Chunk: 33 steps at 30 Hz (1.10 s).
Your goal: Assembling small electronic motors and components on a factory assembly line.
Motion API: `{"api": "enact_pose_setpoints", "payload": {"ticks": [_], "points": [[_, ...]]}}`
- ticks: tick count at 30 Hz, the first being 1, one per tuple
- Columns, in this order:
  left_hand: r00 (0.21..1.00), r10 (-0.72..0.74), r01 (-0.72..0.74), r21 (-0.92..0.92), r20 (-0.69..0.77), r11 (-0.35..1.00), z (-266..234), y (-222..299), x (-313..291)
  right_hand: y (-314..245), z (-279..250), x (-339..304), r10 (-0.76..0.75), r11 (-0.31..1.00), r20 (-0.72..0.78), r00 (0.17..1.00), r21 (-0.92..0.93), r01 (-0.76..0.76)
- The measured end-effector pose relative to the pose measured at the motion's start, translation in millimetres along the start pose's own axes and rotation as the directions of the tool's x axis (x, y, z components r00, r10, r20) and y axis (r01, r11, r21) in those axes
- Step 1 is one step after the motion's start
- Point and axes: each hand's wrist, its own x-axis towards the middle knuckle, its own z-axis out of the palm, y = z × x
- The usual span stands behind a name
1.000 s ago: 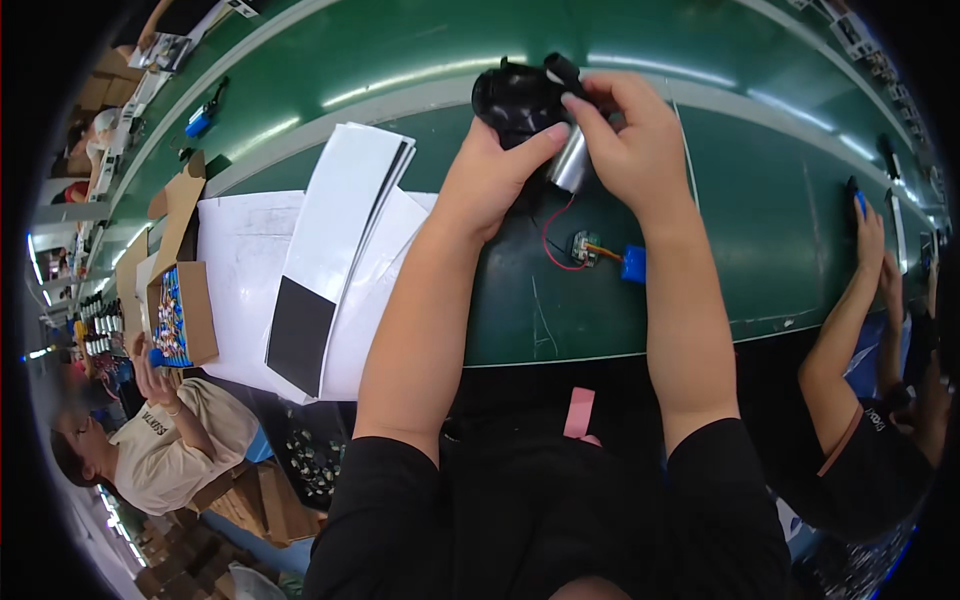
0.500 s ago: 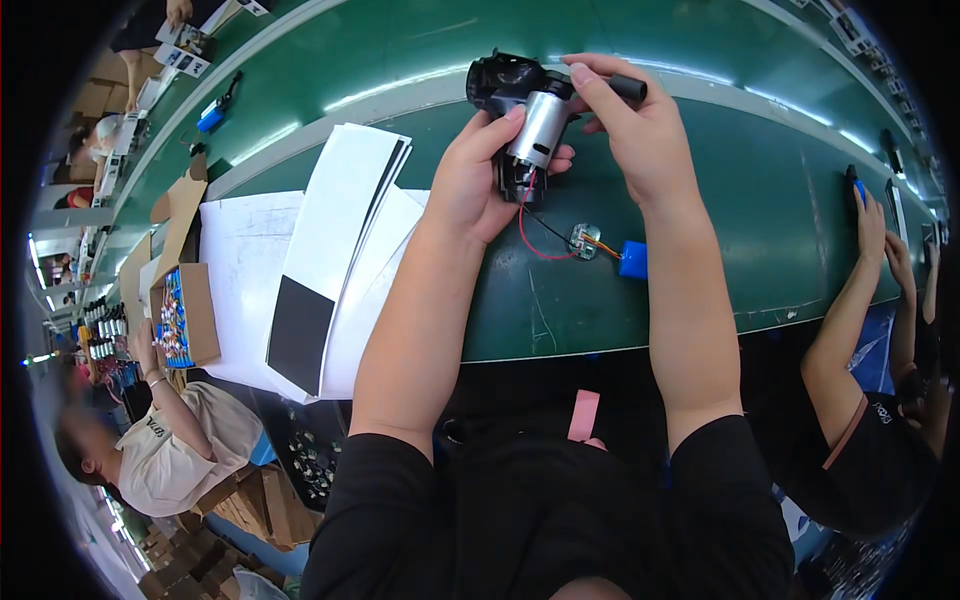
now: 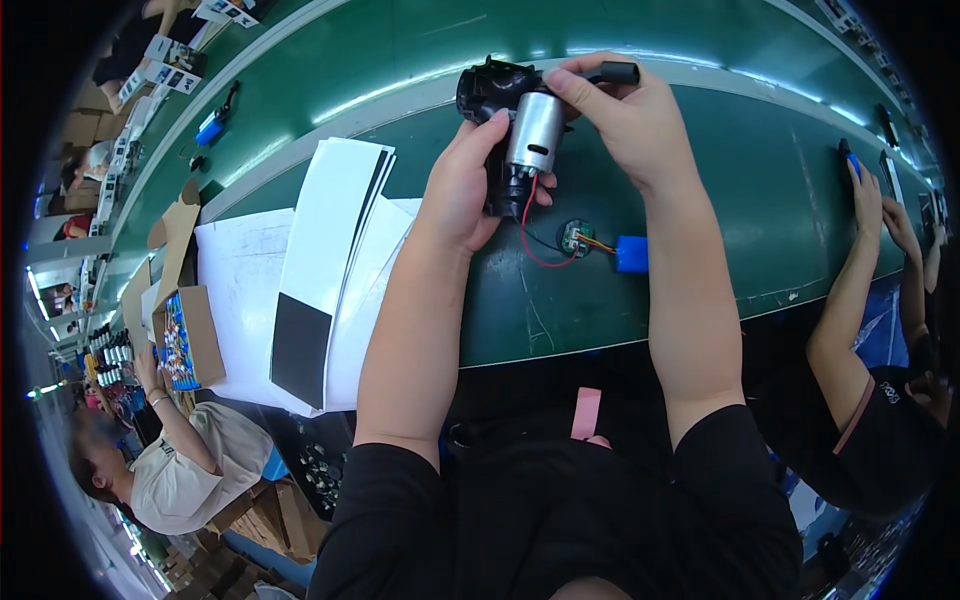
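The left hand (image 3: 463,172) grasps the housing (image 3: 484,88), right hand (image 3: 632,122) a black tube (image 3: 622,73); the motor (image 3: 537,128) between seems heavy, best held by its sides, not its delicate wires (image 3: 525,243).

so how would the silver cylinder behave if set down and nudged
The silver cylinder would probably roll, given its round sides, though the red wire linking it to the board might drag on it. Its shiny, metallic-looking surface suggests it could be slippery and is likely heavy for its size.
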Motion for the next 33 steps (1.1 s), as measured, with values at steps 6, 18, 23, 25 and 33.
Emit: {"api": "enact_pose_setpoints", "payload": {"ticks": [6, 18, 23, 25, 33], "points": [[0.994, 0.061, -0.063, -0.028, -0.088, 0.998, 10, 3, -1, -4, -4, -4, -0.004, 0.996, 0.055, 0.998, -0.088, 0.009], [0.992, -0.018, 0.042, -0.194, 0.124, 0.98, 2, -2, 1, -4, 9, -12, -0.041, 0.962, 0.087, 0.995, -0.264, 0.063], [0.995, -0.021, 0.046, -0.263, 0.098, 0.964, 5, -9, 0, -7, 15, -17, -0.024, 0.965, 0.048, 0.999, -0.259, 0.035], [0.995, -0.009, 0.034, -0.256, 0.101, 0.966, 6, -9, -1, -5, 17, -17, -0.009, 0.959, 0.047, 0.999, -0.281, 0.022], [0.991, 0.015, 0.017, -0.239, 0.131, 0.971, 12, -7, -2, 1, 20, -11, -0.546, 0.658, -0.029, 0.837, -0.634, 0.407]]}}
